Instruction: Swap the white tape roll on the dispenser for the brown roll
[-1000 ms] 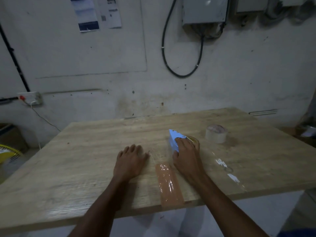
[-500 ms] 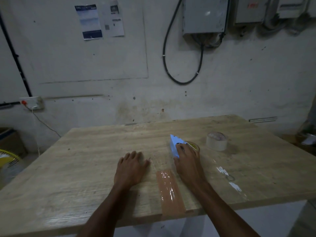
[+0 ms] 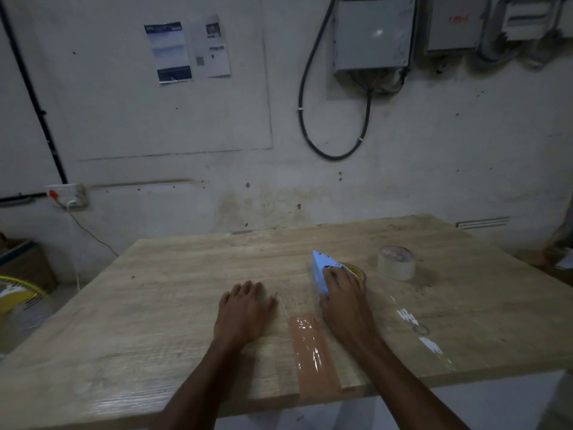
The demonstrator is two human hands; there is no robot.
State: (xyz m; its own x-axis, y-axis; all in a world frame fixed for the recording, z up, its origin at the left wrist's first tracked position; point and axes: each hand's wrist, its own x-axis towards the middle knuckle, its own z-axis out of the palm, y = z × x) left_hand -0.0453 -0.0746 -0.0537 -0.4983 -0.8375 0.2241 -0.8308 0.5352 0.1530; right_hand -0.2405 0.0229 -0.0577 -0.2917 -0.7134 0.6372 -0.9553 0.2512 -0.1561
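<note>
A blue tape dispenser (image 3: 319,270) lies on the wooden table (image 3: 173,283), right of centre. My right hand (image 3: 344,297) rests on top of it, fingers curled over its body. A brown roll (image 3: 356,270) with a yellow core sits in the dispenser, partly hidden by that hand. The white tape roll (image 3: 397,262) stands loose on the table, to the right of the dispenser. A strip of brown tape (image 3: 311,352) is stuck to the table from the dispenser toward the near edge. My left hand (image 3: 245,308) lies flat on the wood, left of the strip, holding nothing.
White paint marks (image 3: 418,330) spot the table to the right of my right arm. The wall behind carries a grey electrical box (image 3: 373,34) with a hanging black cable. A yellow fan (image 3: 18,297) and a cardboard box stand on the floor at left.
The camera has tilted upward, so the table sits lower in the frame. Both hands keep their places on the table and the dispenser.
</note>
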